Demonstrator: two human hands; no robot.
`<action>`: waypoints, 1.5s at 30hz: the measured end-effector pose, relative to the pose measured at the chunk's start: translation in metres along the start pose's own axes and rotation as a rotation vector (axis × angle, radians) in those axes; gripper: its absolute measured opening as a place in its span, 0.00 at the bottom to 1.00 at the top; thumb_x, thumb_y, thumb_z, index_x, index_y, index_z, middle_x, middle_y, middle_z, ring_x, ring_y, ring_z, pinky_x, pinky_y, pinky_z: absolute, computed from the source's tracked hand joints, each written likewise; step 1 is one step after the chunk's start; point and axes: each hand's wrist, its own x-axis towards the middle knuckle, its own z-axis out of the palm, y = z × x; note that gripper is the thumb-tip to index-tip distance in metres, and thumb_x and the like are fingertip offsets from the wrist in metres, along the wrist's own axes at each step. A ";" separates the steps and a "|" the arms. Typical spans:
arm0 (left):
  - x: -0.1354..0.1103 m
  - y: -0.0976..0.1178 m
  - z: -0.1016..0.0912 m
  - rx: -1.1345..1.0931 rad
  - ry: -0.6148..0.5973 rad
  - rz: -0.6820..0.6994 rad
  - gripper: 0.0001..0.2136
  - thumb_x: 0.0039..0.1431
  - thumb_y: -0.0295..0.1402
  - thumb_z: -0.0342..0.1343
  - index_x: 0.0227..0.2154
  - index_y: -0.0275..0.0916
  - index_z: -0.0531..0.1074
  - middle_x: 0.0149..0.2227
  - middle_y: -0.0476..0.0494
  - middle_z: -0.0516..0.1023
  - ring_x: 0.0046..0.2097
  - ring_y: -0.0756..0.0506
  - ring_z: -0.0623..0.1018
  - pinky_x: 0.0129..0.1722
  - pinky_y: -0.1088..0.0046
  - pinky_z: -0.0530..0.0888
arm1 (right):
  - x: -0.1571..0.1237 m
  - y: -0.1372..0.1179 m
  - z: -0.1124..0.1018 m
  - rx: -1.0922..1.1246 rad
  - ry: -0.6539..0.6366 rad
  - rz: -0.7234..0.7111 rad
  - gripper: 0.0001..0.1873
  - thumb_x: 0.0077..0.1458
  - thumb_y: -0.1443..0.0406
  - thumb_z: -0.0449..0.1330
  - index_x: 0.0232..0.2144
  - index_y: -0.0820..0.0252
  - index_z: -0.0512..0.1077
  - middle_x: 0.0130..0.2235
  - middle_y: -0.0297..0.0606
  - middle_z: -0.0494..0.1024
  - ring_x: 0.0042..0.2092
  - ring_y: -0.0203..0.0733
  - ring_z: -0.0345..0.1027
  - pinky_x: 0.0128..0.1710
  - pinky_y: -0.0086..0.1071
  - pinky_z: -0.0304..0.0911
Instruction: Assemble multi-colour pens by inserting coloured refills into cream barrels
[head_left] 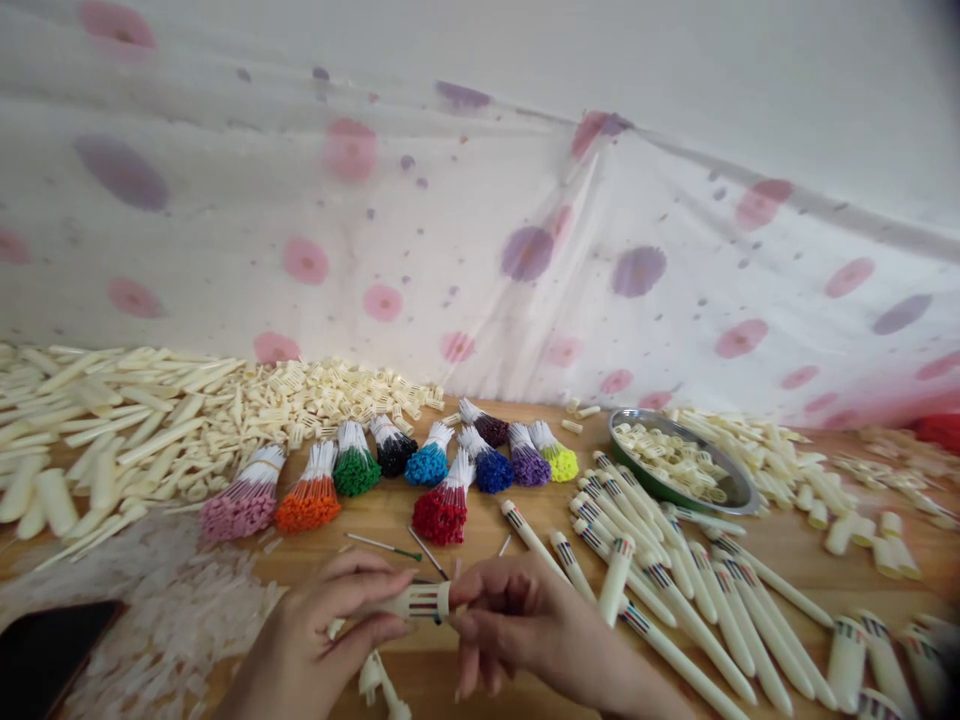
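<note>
My left hand (330,625) is closed around a cream pen barrel (416,601) with coloured slots at its end. My right hand (517,625) pinches the barrel's right end, fingers curled; what is between its fingertips is too small to make out. Both hands hover over the wooden table (795,550) near its front edge. Just beyond them lie bundles of coloured refills: pink (244,500), orange (311,495), green (355,465), black (394,450), blue (429,460), red (444,505), purple (527,458), yellow-green (556,455). Loose thin refills (386,546) lie in front of the bundles.
Several assembled cream pens (675,590) lie to the right. A metal bowl (739,490) holds small cream parts. Heaps of cream barrels (97,430) and clips (330,400) fill the left. A dark phone (45,655) sits at the bottom left. A spotted cloth (480,220) hangs behind.
</note>
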 end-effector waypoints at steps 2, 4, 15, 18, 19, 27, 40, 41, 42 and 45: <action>0.002 0.002 0.000 -0.074 -0.059 -0.068 0.15 0.46 0.25 0.63 0.35 0.52 0.79 0.33 0.52 0.81 0.35 0.50 0.81 0.34 0.83 0.77 | -0.004 -0.002 -0.006 -0.054 -0.069 -0.026 0.21 0.53 0.51 0.58 0.34 0.65 0.73 0.27 0.38 0.76 0.21 0.25 0.62 0.21 0.18 0.55; 0.002 0.003 -0.001 -0.111 -0.090 -0.111 0.16 0.46 0.24 0.62 0.36 0.52 0.79 0.33 0.52 0.82 0.35 0.50 0.81 0.35 0.82 0.77 | -0.006 -0.004 -0.008 -0.099 -0.074 -0.071 0.19 0.55 0.54 0.56 0.35 0.65 0.74 0.28 0.40 0.77 0.22 0.25 0.62 0.23 0.19 0.57; 0.002 0.006 -0.002 -0.031 -0.015 0.012 0.16 0.47 0.25 0.60 0.38 0.53 0.77 0.32 0.54 0.81 0.33 0.51 0.81 0.32 0.86 0.76 | 0.003 0.012 0.004 -0.571 0.233 -0.411 0.15 0.57 0.65 0.52 0.25 0.66 0.74 0.22 0.40 0.76 0.20 0.30 0.62 0.22 0.21 0.56; 0.003 0.005 -0.001 -0.013 -0.003 0.051 0.17 0.47 0.24 0.60 0.39 0.53 0.77 0.31 0.54 0.80 0.32 0.52 0.81 0.31 0.87 0.75 | 0.006 0.018 0.004 -0.525 0.242 -0.403 0.14 0.57 0.66 0.51 0.25 0.66 0.73 0.21 0.39 0.76 0.18 0.29 0.59 0.19 0.20 0.54; 0.003 0.004 -0.001 -0.012 -0.005 0.058 0.17 0.47 0.24 0.60 0.38 0.53 0.77 0.31 0.54 0.80 0.31 0.52 0.81 0.32 0.88 0.75 | 0.005 0.017 0.003 -0.526 0.228 -0.386 0.14 0.57 0.66 0.51 0.25 0.66 0.73 0.21 0.39 0.77 0.19 0.29 0.60 0.19 0.20 0.55; -0.002 -0.001 0.001 -0.049 -0.043 -0.011 0.15 0.46 0.24 0.60 0.34 0.52 0.78 0.30 0.54 0.80 0.32 0.52 0.81 0.31 0.88 0.75 | -0.008 -0.009 -0.007 -0.787 0.134 -0.530 0.11 0.57 0.71 0.53 0.27 0.62 0.74 0.25 0.36 0.77 0.27 0.31 0.68 0.30 0.21 0.60; -0.001 0.004 0.002 -0.023 0.007 -0.004 0.13 0.47 0.25 0.60 0.35 0.51 0.78 0.31 0.53 0.81 0.32 0.50 0.81 0.31 0.85 0.77 | -0.005 0.001 -0.006 -1.105 0.170 -0.694 0.14 0.61 0.71 0.44 0.32 0.60 0.70 0.26 0.38 0.75 0.27 0.36 0.64 0.28 0.27 0.56; -0.001 0.004 0.001 -0.039 -0.028 -0.021 0.14 0.47 0.25 0.61 0.35 0.52 0.78 0.31 0.53 0.81 0.33 0.50 0.81 0.32 0.85 0.77 | -0.005 0.001 -0.007 -1.113 0.153 -0.720 0.14 0.61 0.71 0.44 0.34 0.60 0.69 0.26 0.39 0.75 0.27 0.36 0.63 0.27 0.28 0.56; -0.001 0.004 0.001 -0.058 -0.062 -0.037 0.15 0.47 0.24 0.61 0.36 0.52 0.78 0.31 0.54 0.81 0.33 0.51 0.81 0.33 0.84 0.77 | -0.006 0.001 -0.007 -1.107 0.137 -0.749 0.13 0.62 0.71 0.44 0.35 0.60 0.69 0.27 0.39 0.76 0.27 0.36 0.63 0.28 0.28 0.56; 0.001 0.006 -0.001 -0.095 -0.102 -0.043 0.15 0.48 0.24 0.60 0.36 0.52 0.78 0.31 0.53 0.80 0.33 0.50 0.81 0.33 0.84 0.77 | -0.007 0.001 -0.007 -1.060 0.123 -0.796 0.12 0.61 0.71 0.46 0.38 0.61 0.69 0.29 0.41 0.76 0.28 0.37 0.63 0.29 0.29 0.56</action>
